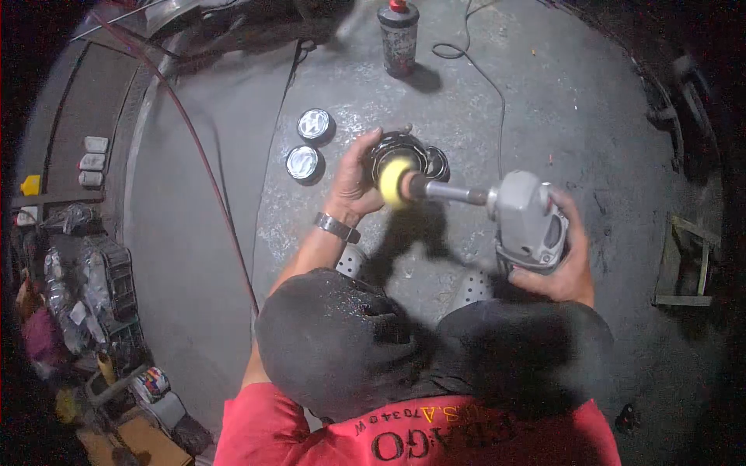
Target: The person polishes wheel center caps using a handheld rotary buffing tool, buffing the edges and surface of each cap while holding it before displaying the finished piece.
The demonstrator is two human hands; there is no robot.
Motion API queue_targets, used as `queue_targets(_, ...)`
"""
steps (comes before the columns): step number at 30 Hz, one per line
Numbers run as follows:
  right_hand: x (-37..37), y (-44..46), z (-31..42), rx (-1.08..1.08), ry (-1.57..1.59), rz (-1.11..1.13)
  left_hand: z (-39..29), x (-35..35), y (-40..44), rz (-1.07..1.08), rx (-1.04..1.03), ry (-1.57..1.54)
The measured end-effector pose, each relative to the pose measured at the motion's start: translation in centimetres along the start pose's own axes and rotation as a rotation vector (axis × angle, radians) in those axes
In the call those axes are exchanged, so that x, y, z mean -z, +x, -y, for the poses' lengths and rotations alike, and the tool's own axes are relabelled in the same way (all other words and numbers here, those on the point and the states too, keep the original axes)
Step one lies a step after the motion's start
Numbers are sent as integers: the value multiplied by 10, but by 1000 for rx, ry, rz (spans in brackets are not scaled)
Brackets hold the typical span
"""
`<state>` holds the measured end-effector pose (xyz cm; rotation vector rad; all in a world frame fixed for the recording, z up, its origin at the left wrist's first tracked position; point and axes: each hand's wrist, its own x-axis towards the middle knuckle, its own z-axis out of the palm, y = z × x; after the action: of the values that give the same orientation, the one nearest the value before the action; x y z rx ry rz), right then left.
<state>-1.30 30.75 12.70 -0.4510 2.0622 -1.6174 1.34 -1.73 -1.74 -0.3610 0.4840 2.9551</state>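
Note:
My left hand (358,177), with a watch on its wrist, grips a dark round part (400,145) by its left side. My right hand (566,268) is wrapped round the grey body of a power tool (522,213). Its shaft points left and ends in a yellow foam pad (395,184), blurred, over the near side of the dark part. Another dark ring-like piece (437,164) shows just right of that part. Two round caps with a silvery emblem, an upper cap (314,124) and a lower cap (302,162), lie on the floor to the left.
A dark bottle with a red top (399,39) stands on the grey floor ahead. A thin cable (497,89) runs down towards the tool. On the left are a reddish hose (203,147) and a crate of items (116,283). A wooden frame (684,300) is at the right.

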Motion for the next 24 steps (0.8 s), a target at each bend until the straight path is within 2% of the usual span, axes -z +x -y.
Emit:
queue_targets(1, 5, 1, -1, 56, -115, -9, 2, -2, -2, -10, -3, -22)
queue_targets(4, -1, 0, 9, -28, -67, 16, 2, -6, -1, 11, 23, -48)
queue_targets(7, 0, -2, 12, -58, -163, 62, 0, -4, -1, 69, 52, -32)
queue_targets(10, 3, 2, 3, 29, -67, 8, 0, 2, -1, -2, 10, -53)
queue_targets(11, 6, 4, -1, 68, -125, -3, 0, 2, -1, -14, 0, -66)
queue_targets(14, 1, 1, 6, -28, -85, 34, 1, -6, -5, 46, 24, -101)
queue_targets(16, 3, 0, 5, -3, -129, 55, 0, -8, -4, 71, 27, -96)
queue_targets(20, 5, 1, -4, 42, -24, -23, -2, 3, -2, 20, 17, -73)
queue_targets(21, 3, 0, -1, -7, 17, -47, -1, 3, -2, -5, 20, -78)
queue_targets(24, 1, -1, 8, -32, -73, 29, -1, 2, -1, -3, 26, -52)
